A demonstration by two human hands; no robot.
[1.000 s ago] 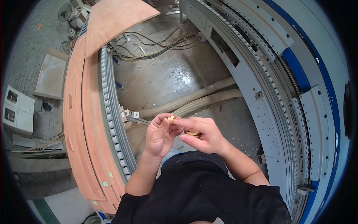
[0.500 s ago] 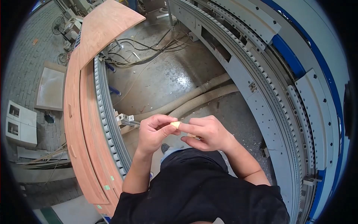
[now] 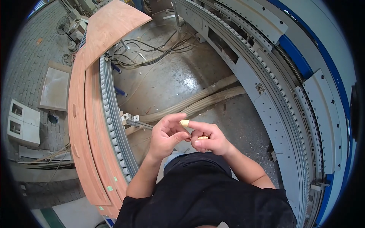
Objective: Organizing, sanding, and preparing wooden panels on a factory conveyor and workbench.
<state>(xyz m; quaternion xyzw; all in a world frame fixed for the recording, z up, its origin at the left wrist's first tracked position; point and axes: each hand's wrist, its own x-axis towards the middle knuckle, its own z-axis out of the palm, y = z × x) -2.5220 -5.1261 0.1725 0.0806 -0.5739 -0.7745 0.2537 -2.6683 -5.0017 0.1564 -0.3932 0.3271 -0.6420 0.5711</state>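
A small pale-yellow cover [image 3: 184, 123], like a finger cot or a wrap of tape, sits on the tip of my right index finger. That finger points left while the others of my right hand [image 3: 215, 141] are curled in. Under its thumb a small yellowish piece [image 3: 203, 138] shows in part; its kind I cannot make out. My left hand [image 3: 164, 137] is close by, thumb and fingers apart around the covered fingertip, with nothing visible in it. Whether its fingertips touch the right hand is hard to tell.
On the left, long reddish wood panels [image 3: 81, 125] lie beside a roller conveyor [image 3: 110, 121], with a plywood sheet [image 3: 114, 26] farther off. A machine frame with rollers [image 3: 262, 87] runs along the right. Ribbed hoses [image 3: 205, 100] and cables [image 3: 159, 53] cross the floor ahead.
My left thumb and fingers have come off the yellow cover and spread apart. My right index finger now extends with the cover on its tip, and the yellowish piece under the thumb shows more clearly.
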